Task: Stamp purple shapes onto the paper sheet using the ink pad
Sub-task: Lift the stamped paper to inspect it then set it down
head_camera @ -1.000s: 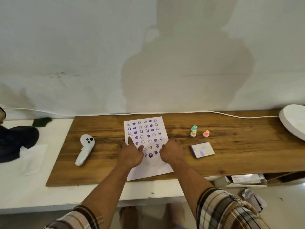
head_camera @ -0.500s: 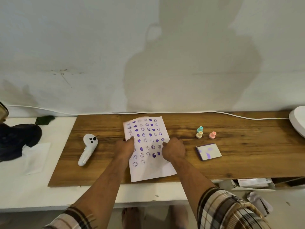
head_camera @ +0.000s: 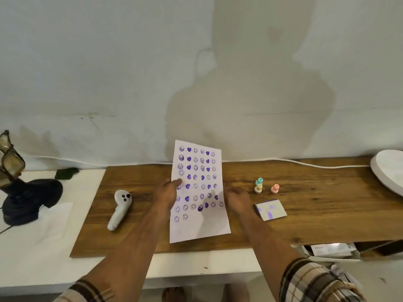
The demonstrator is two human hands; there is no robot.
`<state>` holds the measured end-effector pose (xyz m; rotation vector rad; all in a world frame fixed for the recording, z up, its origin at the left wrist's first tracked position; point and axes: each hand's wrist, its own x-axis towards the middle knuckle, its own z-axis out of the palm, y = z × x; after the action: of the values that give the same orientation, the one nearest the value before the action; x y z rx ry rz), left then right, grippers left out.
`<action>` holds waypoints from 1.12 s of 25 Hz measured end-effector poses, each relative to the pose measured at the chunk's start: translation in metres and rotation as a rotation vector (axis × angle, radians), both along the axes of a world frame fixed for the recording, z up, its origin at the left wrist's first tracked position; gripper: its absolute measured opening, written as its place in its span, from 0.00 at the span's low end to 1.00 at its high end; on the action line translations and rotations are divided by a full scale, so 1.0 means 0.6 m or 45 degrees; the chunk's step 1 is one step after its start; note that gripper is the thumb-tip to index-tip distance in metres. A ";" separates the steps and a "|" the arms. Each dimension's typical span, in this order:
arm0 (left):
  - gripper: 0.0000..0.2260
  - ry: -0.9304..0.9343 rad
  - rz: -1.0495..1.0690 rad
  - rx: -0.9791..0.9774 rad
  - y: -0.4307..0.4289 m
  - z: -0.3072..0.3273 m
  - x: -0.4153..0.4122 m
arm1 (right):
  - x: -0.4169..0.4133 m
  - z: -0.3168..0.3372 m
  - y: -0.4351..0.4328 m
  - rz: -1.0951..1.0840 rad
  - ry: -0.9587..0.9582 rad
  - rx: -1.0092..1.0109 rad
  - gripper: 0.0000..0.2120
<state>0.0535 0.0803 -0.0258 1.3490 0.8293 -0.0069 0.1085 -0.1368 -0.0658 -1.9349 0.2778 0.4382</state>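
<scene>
The white paper sheet carries rows of purple hearts and smiley faces and is tilted up off the wooden board, its top edge raised toward the wall. My left hand pinches its left edge, thumb on the front. My right hand is at the right edge, fingers partly behind the sheet and blurred. The ink pad, white-topped with purple smears, lies right of the sheet. Three small stamps stand behind it: teal, yellow and pink.
A white handheld controller lies on the wooden board left of my hands. A black lamp base and loose paper sit on the white table at left. A white round object overhangs the far right. A white cable runs along the wall.
The sheet lay flat under both hands a second ago; now both hands have lifted it by its side edges and it stands tilted upright. The view has shifted slightly.
</scene>
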 end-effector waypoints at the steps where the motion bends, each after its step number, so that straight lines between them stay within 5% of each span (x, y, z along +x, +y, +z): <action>1: 0.09 -0.024 -0.021 -0.050 0.000 0.031 -0.005 | -0.004 0.024 -0.007 -0.030 0.023 0.117 0.15; 7: 0.09 -0.297 -0.076 -0.005 0.001 0.254 -0.071 | -0.040 0.227 -0.051 0.012 -0.093 0.504 0.11; 19: 0.08 -0.933 0.018 0.174 -0.041 0.780 -0.290 | -0.219 0.786 -0.074 0.056 -0.856 0.693 0.07; 28: 0.09 -1.214 -0.040 0.287 -0.065 1.012 -0.384 | -0.307 1.026 -0.103 0.117 -1.114 0.771 0.08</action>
<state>-0.1771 0.0413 0.5813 1.3633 -0.0037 0.6717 -0.0758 -0.1985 0.5498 -1.3755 -0.4677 -0.2707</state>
